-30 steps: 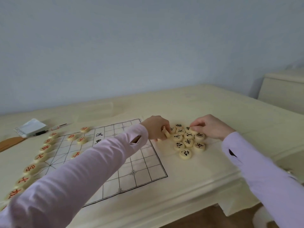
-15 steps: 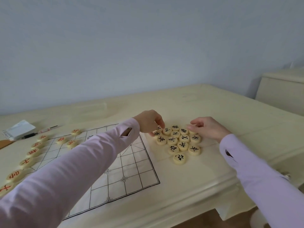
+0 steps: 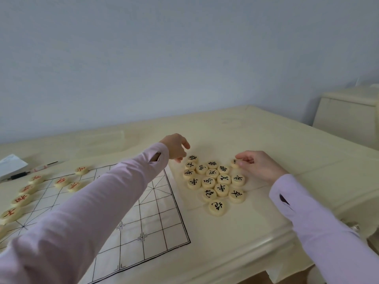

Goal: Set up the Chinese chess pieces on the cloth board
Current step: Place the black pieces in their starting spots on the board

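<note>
A white cloth board (image 3: 155,218) with black grid lines lies on the cream table. Several red-lettered pieces (image 3: 20,199) stand along its left side. A cluster of black-lettered pieces (image 3: 215,181) lies on the table just right of the board. My left hand (image 3: 176,147) hovers at the cluster's far left corner, fingers apart, holding nothing I can see. My right hand (image 3: 260,166) rests at the cluster's far right and pinches one black-lettered piece (image 3: 234,162) between thumb and fingers. My left sleeve hides the board's middle.
A white notepad (image 3: 10,165) and a pen (image 3: 30,172) lie at the far left of the table (image 3: 266,130). A cream cabinet (image 3: 348,111) stands at the right by the wall. The table's front edge runs close under my right forearm.
My left hand let go of a piece it held on edge and opened, drawing back to the cluster's far left. My right hand stayed at the far right piece. The view shifted right.
</note>
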Tool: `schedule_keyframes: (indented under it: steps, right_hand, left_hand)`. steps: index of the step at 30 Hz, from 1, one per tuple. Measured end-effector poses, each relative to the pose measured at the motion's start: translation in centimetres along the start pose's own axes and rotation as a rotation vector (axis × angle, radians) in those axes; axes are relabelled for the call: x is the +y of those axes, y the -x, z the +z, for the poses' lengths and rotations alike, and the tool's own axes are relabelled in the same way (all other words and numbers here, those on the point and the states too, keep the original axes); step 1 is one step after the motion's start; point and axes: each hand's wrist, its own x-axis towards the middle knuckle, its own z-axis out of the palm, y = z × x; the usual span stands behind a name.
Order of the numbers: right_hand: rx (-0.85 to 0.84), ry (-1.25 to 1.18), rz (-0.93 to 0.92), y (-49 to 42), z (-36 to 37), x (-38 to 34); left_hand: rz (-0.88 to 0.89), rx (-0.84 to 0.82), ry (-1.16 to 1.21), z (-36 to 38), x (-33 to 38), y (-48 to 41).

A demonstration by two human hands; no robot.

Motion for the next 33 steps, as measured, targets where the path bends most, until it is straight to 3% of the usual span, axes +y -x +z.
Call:
schedule_keyframes:
  steps: [5,9,17,20,26,33]
  right_hand:
    - [-0.169,-0.085,0.056,0.6,-1.1,-0.7]
    - [-0.267,-0.087,0.069,0.6,-1.6,-0.9]
    - [-0.165,-0.091,0.052,0.2,-0.9,-0.7]
    - [-0.128,-0.071,0.06,0.0,-0.6,-0.7]
    - [-0.103,-0.062,0.105,-0.3,-0.3,-0.6]
    - [-0.063,-0.074,0.132,-0.3,0.0,-0.7]
  left_hand:
    - [0.102,-0.093,0.01,1.1,1.5,-0.4]
    - [0.192,0.019,0.025,0.9,2.5,-0.2]
    - [0.172,0.087,-0.143,1.8,3.3,-0.6]
    - [0.095,0.15,-0.1,1.8,3.3,-1.4]
    - [0.045,-0.03,-0.087,1.8,3.7,-1.1]
    - [0.102,0.105,0.055,1.2,2.4,-0.5]
